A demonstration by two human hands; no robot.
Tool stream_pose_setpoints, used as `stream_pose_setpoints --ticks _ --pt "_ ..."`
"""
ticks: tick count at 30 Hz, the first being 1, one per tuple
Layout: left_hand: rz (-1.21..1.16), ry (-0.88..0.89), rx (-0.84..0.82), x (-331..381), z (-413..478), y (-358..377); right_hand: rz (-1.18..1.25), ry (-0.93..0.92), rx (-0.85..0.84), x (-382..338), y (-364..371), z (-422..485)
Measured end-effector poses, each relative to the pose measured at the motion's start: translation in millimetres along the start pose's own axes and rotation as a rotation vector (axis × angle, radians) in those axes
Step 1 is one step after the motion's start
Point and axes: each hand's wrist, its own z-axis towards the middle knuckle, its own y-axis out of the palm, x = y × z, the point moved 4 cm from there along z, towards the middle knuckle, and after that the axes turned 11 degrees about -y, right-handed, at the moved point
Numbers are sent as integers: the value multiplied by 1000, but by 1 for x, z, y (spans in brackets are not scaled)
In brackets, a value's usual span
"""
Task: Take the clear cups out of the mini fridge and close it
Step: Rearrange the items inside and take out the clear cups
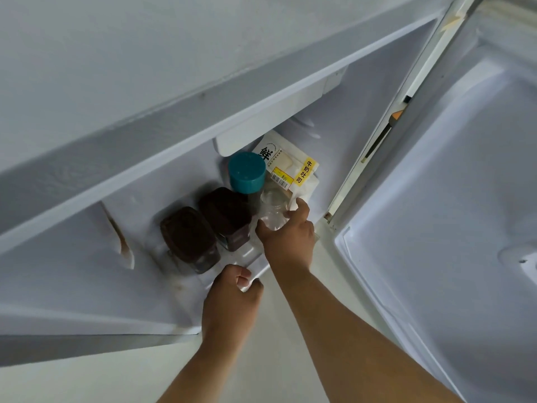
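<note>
The mini fridge (174, 181) stands open, seen from above, its door (453, 199) swung out to the right. Inside, on the right of the shelf, my right hand (287, 237) wraps around a clear cup (271, 207), thumb on its left and fingers on its right. Nearer the front edge, my left hand (232, 301) curls around another clear cup (247, 282), of which only the rim shows between thumb and fingers.
Two dark-lidded jars (189, 237) (226, 213) stand left of the cups, and a teal-capped bottle (247, 173) behind them. A white bread bag (293, 167) with yellow labels leans at the back right. The fridge's top ledge (145, 135) overhangs the opening.
</note>
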Motion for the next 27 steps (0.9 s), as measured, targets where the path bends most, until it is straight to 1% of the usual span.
stream_pose_setpoints --ticks 6,9,12,15,17,20,22,27 --pt "181 304 115 28 -5 1 64 -116 -57 10 -22 -14" --pt "295 386 127 42 -2 7 34 -219 25 16 -42 -24" --pt "431 437 131 58 3 19 31 -250 99 25 -61 -33" --pt "525 454 117 74 11 32 14 -240 117 36 -74 -43" --pt "629 452 87 84 19 42 -2 -239 118 43 -80 -49" --pt "773 405 48 97 32 51 -18 -246 121 50 -87 -55" --pt "856 380 53 102 39 55 -27 -249 121 54 -91 -59" --pt "901 302 40 104 56 62 -46 -247 99 63 -97 -67"
